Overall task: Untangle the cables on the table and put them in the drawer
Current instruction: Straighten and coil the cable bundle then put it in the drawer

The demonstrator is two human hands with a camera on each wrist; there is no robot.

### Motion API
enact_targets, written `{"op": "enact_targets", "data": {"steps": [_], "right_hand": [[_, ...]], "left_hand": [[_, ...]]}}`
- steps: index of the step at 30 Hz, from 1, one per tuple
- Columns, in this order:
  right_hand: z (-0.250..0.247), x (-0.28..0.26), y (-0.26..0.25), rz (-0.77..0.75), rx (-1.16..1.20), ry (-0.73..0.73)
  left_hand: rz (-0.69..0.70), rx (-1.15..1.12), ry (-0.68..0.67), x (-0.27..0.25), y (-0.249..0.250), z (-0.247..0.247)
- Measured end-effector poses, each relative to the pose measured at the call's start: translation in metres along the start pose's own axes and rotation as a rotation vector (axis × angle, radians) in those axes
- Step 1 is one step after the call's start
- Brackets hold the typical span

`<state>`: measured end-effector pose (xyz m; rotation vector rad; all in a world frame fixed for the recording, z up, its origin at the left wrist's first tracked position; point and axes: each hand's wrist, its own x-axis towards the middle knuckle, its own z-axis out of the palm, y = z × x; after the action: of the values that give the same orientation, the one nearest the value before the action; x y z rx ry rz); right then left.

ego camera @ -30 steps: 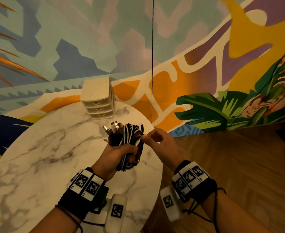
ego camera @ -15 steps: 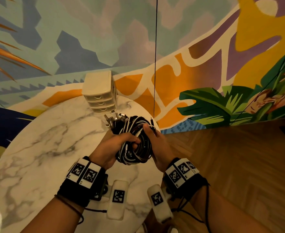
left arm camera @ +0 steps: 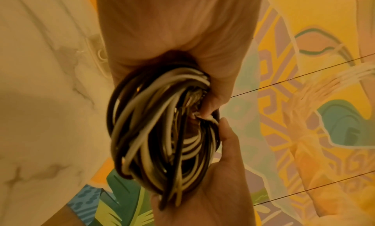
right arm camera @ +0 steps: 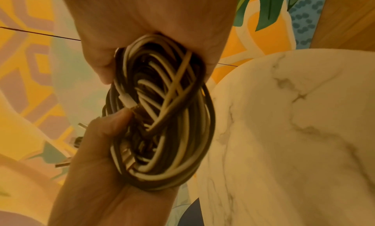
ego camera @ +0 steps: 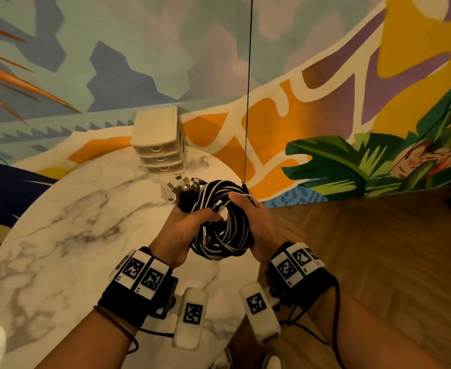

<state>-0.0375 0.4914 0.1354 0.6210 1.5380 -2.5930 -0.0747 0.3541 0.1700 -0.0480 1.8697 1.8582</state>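
Observation:
A coiled bundle of black and white cables (ego camera: pixel 223 222) is held above the right part of the marble table (ego camera: pixel 67 235). My left hand (ego camera: pixel 189 222) grips the bundle's left side, its thumb over the strands. My right hand (ego camera: pixel 248 211) grips the right side, thumb over the top of the coil. Metal plugs (ego camera: pixel 184 185) stick out of the bundle toward the small cream drawer unit (ego camera: pixel 160 145), which stands at the table's far edge with its three drawers closed. The left wrist view shows the cable coil (left arm camera: pixel 162 133) between both palms, as does the right wrist view of the coil (right arm camera: pixel 162 114).
A painted mural wall (ego camera: pixel 272 75) rises right behind the table. Wooden floor (ego camera: pixel 365 262) lies to the right of the table's edge. A thin dark cord (ego camera: pixel 248 89) hangs down in front of the wall to just beside my right hand.
My right hand went from pinching a strand at the bundle's top to gripping the coil's right side. The bundle has rounded into a coil held by both hands.

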Motion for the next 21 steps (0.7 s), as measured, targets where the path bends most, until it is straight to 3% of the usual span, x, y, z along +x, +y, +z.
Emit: {"op": "enact_targets", "data": {"steps": [5,7,11,16,21], "right_hand": [[-0.001,0.001,-0.001,-0.014,-0.053,0.037],[0.000,0.001,-0.003,-0.052,-0.108,0.044],[-0.005,0.000,-0.006,-0.154,-0.301,-0.054],[-0.012,0.002,0.003,-0.182,-0.493,-0.131],[-0.010,0.000,0.013,-0.271,-0.616,-0.019]], "left_hand": [[-0.079,-0.046,-0.078,-0.006,-0.008,-0.003],[-0.049,-0.073,-0.070,-0.007,-0.009,-0.002],[0.070,-0.122,0.001,-0.006,-0.006,-0.001],[0.039,-0.128,0.036,-0.003,-0.007,-0.003],[0.011,-0.156,-0.006,-0.005,-0.013,0.001]]}}
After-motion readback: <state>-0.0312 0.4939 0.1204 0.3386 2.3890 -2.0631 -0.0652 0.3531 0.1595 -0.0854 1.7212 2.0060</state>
